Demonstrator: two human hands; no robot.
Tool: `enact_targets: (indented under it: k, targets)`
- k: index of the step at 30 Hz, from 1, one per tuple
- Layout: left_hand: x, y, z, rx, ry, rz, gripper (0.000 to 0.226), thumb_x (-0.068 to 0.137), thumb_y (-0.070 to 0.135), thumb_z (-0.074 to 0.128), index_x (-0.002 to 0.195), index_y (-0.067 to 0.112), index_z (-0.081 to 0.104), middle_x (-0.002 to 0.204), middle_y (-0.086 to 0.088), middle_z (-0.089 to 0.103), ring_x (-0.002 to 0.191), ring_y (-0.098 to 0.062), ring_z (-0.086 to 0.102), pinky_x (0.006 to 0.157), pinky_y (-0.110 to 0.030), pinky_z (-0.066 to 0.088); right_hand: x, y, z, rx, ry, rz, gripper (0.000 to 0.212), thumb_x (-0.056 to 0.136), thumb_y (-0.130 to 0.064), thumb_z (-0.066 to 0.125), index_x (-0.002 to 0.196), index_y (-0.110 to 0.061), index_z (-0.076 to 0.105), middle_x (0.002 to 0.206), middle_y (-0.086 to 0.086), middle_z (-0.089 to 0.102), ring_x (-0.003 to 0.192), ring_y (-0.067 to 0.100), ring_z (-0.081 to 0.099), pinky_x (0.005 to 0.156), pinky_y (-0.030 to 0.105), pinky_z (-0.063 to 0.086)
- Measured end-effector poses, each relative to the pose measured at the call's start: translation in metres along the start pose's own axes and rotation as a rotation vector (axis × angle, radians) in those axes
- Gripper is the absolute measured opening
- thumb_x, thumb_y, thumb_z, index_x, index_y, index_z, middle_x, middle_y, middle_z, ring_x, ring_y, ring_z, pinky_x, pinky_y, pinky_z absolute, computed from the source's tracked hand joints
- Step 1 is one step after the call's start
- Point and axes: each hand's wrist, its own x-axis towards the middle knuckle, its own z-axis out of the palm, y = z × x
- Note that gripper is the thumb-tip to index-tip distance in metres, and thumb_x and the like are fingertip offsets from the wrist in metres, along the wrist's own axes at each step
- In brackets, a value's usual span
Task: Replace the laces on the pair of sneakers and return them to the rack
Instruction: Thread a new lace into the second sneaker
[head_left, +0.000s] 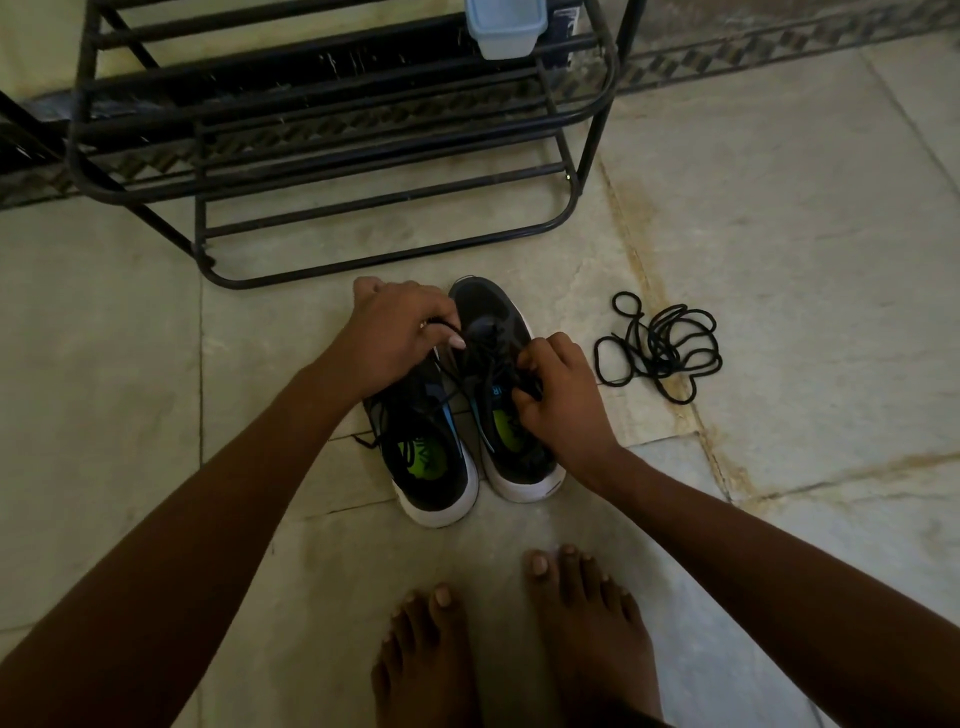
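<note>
Standing barefoot on the stone floor (156, 364), you have your feet (514, 639) nearest the camera, toes just short of the white heels of the sneakers. Both arms reach forward over the pair, which sits side by side on the tiles, heels toward you and toes toward the rack. Your right hand (563, 395) has its fingers curled in, pinching the black lace (457, 387) at the top eyelets of the right sneaker (498, 364); your left hand (400, 332) is curled too, thumb and fingers pinching a lace end above the toe of the left sneaker (431, 467), most of whose front it covers. Judging by this, you are mid-task: lace runs through the right shoe, and a dark end trails off the left one's side, but whether these are old or new laces I cannot tell, and neither shoe looks tied off. Just beside the pair to the right, apart from it, a loose tangle of black lace (660, 345) lies on the floor, either removed or waiting. Lacing, tying and shelving all seem to remain. Room is generous to the right and left on open tile. Beyond the toes, the black metal shoe rack (395, 182) stands near, its curved bottom rail close to your left knuckles, so lift the shoes clear of that rail. A pale blue plastic box (506, 28) sits on an upper shelf at the right end.
</note>
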Motion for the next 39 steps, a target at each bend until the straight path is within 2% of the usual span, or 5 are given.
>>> enact_targets:
  k: [15,21,25,34,39]
  targets:
    - [-0.021,0.034,-0.042,-0.388,0.187,0.124,0.008,0.094,0.018,0.072,0.098,0.014,0.076,0.092,0.009,0.072,0.084,-0.008,0.069,0.076,-0.032,0.057,0.007,-0.005,-0.021,0.141,-0.037,-0.031,0.034,0.074,-0.027,0.074,0.104,-0.017,0.060,0.103,0.000,0.056,0.097,0.021,0.054,0.080,0.032,0.045]
    - [-0.015,0.050,-0.056,-0.463,0.280,0.164,0.014,0.095,0.018,0.073,0.103,0.008,0.077,0.096,0.001,0.075,0.083,-0.021,0.072,0.076,-0.050,0.058,0.031,-0.048,-0.046,0.728,-0.289,-0.047,0.042,0.083,0.013,0.060,0.118,0.000,0.041,0.119,0.014,0.067,0.118,0.019,0.064,0.089,0.037,0.054]
    - [-0.013,0.040,-0.054,-0.408,0.410,0.082,0.013,0.096,0.016,0.071,0.104,0.008,0.076,0.096,0.003,0.074,0.089,-0.003,0.070,0.082,-0.022,0.056,0.046,-0.064,-0.057,0.998,-0.291,0.031,0.034,0.085,0.020,0.050,0.112,0.003,0.038,0.093,0.035,0.064,0.084,0.039,0.065,0.078,0.044,0.052]
    - [-0.031,-0.001,-0.024,-0.185,0.325,-0.276,0.016,0.099,0.012,0.064,0.106,0.010,0.078,0.092,-0.001,0.072,0.088,-0.011,0.064,0.087,-0.031,0.052,0.055,-0.048,-0.064,0.893,-0.152,-0.007,0.018,0.085,0.015,0.056,0.099,0.003,0.057,0.089,0.028,0.066,0.079,0.033,0.065,0.074,0.033,0.054]
    - [-0.037,-0.006,-0.021,-0.044,0.281,-0.404,0.019,0.101,0.017,0.062,0.106,0.008,0.077,0.095,-0.012,0.072,0.087,-0.023,0.066,0.080,-0.031,0.047,0.056,-0.035,-0.058,0.785,-0.076,0.007,0.016,0.080,0.007,0.066,0.096,0.006,0.062,0.092,0.023,0.067,0.093,0.044,0.065,0.087,0.058,0.055]
